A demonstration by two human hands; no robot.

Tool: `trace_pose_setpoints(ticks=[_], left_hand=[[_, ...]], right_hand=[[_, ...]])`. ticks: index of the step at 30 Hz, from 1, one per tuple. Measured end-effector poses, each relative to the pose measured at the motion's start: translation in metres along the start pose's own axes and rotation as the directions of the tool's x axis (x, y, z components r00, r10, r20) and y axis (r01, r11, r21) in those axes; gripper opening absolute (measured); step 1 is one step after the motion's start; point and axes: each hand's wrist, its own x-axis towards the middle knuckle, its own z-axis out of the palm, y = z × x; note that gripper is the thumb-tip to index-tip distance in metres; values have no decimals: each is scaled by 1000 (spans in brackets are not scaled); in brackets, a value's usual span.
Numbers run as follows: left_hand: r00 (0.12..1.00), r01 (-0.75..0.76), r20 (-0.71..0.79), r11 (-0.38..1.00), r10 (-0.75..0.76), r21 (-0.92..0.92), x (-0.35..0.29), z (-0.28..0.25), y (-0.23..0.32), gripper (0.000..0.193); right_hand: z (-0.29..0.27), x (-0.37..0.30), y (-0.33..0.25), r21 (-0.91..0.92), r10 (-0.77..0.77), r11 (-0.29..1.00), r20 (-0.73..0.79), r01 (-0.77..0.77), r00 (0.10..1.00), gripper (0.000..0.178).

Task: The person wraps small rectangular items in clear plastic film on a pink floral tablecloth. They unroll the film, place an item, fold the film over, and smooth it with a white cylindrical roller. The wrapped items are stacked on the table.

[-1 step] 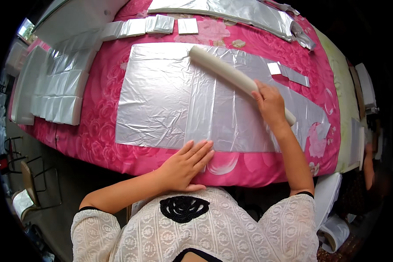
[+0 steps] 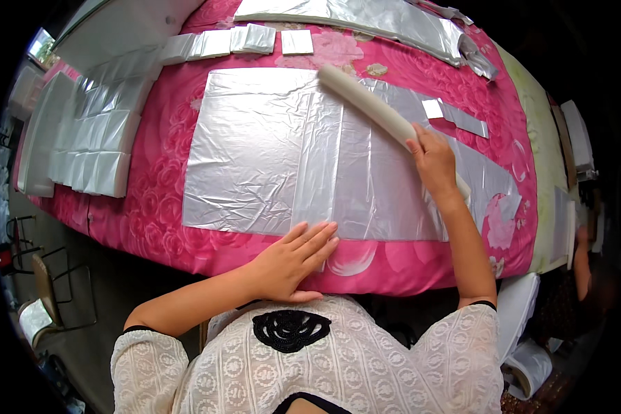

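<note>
A large sheet of thin, shiny clear plastic [image 2: 245, 148] lies flat and wrinkled on the pink cloth, with a folded double-layer strip [image 2: 316, 165] running across its middle. My left hand [image 2: 295, 261] rests with fingers stretched out, its fingertips on the near end of that strip. My right hand [image 2: 435, 164] is wrapped round a long off-white tube [image 2: 368, 103], gripping it toward its near right end. The tube slants from far left to near right over the right part of the plastic. Whether it touches the film along its whole length, I cannot tell.
Stacks of small folded plastic packets [image 2: 103, 131] stand at the left, and a row of them [image 2: 216, 43] runs along the back. A long pile of plastic sheets [image 2: 352, 14] lies at the far edge. Small folded strips [image 2: 466, 121] sit to the right. A chair [image 2: 43, 297] stands lower left.
My right hand and the tube have shifted a little to the right and slightly away from me. My left hand stays in the same place.
</note>
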Motion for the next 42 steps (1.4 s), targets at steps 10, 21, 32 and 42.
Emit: trace_pose_setpoints(ticks=[10,21,32,42], left_hand=[[997,50,49,988,-57,143,0,12,8,83],[999,18,35,995,-22,95,-1,16,14,75],[940,-107,-328,994,93,-22,-19,21,3,24],[880,-177,-474,934,9,-309,-15,-24,-19,40]], right_hand=[[-6,-39,-75,322,-384,895,201,309,901,40],[53,75,-59,293,-359,902,102,317,928,34],[14,-10,-97,662,-586,699,311,271,748,38],[33,-54,-108,442,-495,798,89,411,865,38]])
